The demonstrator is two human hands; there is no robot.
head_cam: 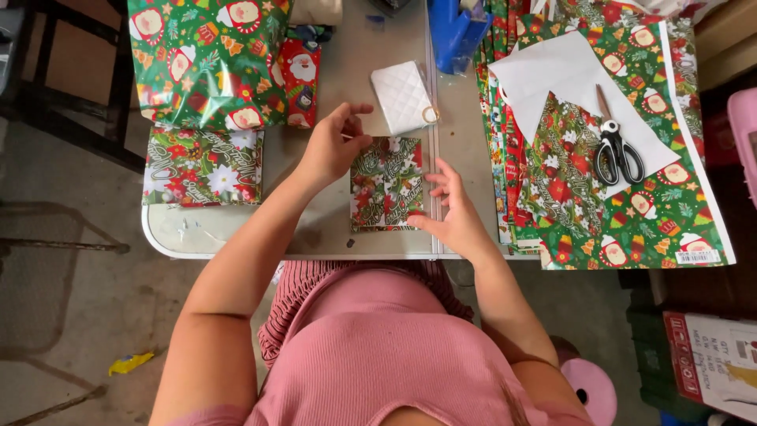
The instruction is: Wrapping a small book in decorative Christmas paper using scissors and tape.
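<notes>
**Head view: hands on a wrapped parcel**

The parcel (385,184) lay at the table's (236,237) near edge. The left hand (331,146) pinched its top-left corner; the right hand (455,211), fingers spread, touched its right side. Scissors (615,146) lay well apart.

A small wrapped package (385,184) in floral green paper is held flat on the grey table (236,237) — its upper left corner is pinched by the left hand (335,144), its right edge is touched by the right hand (455,211). A white quilted pouch (402,96) is seen just above it — black-handled scissors (616,148) are laid on patterned wrapping sheets (654,213) to the right.
</notes>
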